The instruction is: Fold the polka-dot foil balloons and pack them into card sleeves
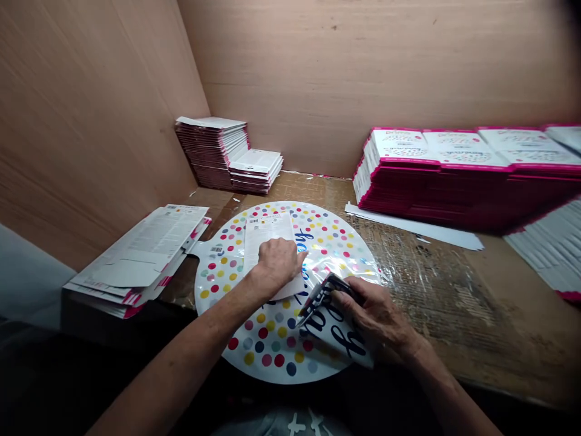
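A flat round foil balloon, white with coloured dots and dark blue lettering, lies across the table with its tail pointing left. On it rests a white printed card sleeve with small text and a barcode. My left hand is closed, knuckles up, and presses on the sleeve; its fingertips are hidden. My right hand grips the balloon's right part, thumb on top, and lifts it into a fold. Silvery-dark creases show at the fold, and the lettering bends there.
At the left lies a loose pile of white and pink card sleeves. A taller stack stands in the back corner, and long pink-edged rows line the back right. White strips lie before them. Wooden panels enclose the cardboard-covered table.
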Demonstrator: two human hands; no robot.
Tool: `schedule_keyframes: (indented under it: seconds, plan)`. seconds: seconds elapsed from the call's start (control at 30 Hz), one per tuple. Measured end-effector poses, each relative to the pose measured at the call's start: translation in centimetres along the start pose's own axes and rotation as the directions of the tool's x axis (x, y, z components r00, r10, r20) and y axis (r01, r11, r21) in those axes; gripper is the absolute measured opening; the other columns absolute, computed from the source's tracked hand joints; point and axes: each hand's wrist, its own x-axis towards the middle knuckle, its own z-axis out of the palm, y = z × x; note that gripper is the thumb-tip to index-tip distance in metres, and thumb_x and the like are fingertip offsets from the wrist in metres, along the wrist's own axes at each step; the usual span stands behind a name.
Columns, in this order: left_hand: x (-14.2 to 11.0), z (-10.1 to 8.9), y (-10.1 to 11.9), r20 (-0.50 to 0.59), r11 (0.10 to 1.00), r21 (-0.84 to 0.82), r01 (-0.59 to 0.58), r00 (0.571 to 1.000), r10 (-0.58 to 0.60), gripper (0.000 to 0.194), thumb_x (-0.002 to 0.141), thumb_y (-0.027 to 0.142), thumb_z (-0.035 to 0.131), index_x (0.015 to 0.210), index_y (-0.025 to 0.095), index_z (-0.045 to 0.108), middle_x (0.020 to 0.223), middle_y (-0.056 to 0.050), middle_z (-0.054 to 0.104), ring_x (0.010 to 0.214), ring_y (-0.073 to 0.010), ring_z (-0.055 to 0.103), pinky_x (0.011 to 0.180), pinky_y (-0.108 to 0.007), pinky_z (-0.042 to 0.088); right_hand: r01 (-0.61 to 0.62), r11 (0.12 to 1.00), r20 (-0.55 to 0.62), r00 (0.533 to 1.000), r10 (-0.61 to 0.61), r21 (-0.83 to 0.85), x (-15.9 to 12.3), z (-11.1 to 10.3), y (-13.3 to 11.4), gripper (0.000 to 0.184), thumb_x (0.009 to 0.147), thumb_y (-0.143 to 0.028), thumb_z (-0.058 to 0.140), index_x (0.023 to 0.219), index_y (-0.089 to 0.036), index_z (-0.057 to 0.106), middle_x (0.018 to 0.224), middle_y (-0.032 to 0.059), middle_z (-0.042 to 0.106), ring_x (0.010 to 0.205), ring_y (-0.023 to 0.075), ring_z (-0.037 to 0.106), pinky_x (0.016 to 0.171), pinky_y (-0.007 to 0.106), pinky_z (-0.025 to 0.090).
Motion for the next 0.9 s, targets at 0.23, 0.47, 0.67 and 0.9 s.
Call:
schedule_keyframes:
  seconds: [0.23,0.47,0.67,0.9]
  plan:
    - [-3.3,0.0,-6.8,-0.042,0.988,0.041,-0.149,0.988,0.151,0.029,0.088,0.044,0.056,0.096,0.02,0.071,0.102,-0.01,0.072,0.101,-0.0279,0.065,0.089,-0.041,0.051,0.055,0.981,0.066,0.997,-0.043,-0.184,2.1,1.6,-1.5,0.035,0.097,-0.046,0.044,0.074,-0.021,0.051,0.072,-0.0005,0.06,0.064,0.0135,0.049,0.06,0.026,0.033]
    - [-2.9,1.3,-10.0,0.201,0.818,0.188,-0.543,0.837,0.509,0.02,0.096,0.022,0.043,0.094,0.015,0.062,0.098,-0.012,0.065,0.094,-0.0216,0.063,0.079,-0.033,0.054,-0.005,0.85,0.147,0.984,0.098,-0.527,7.4,5.3,-4.1,0.034,0.095,-0.05,0.049,0.086,-0.021,0.063,0.085,0.0064,0.071,0.074,0.0194,0.062,0.059,0.028,0.029]
    - [-1.6,0.9,-8.1,0.389,0.68,0.394,-0.618,0.782,0.487,0.033,0.08,-0.007,0.037,0.081,0.011,0.064,0.081,-0.014,0.064,0.072,-0.0218,0.061,0.059,-0.032,0.047,-0.019,0.81,0.16,0.977,0.139,-0.587,8.0,5.1,-4.7,0.038,0.096,-0.052,0.047,0.089,-0.02,0.066,0.087,0.0083,0.073,0.077,0.0201,0.064,0.059,0.028,0.03]
    - [0.2,-0.6,-10.1,0.184,0.832,0.102,-0.545,0.832,0.523,0.013,0.086,0.027,0.058,0.094,0.019,0.065,0.103,-0.008,0.065,0.097,-0.0205,0.061,0.085,-0.031,0.05,0.011,0.837,0.18,0.978,0.105,-0.548,7.9,4.8,-4.1,0.037,0.096,-0.053,0.047,0.089,-0.021,0.066,0.085,0.006,0.072,0.075,0.0194,0.063,0.057,0.028,0.026]
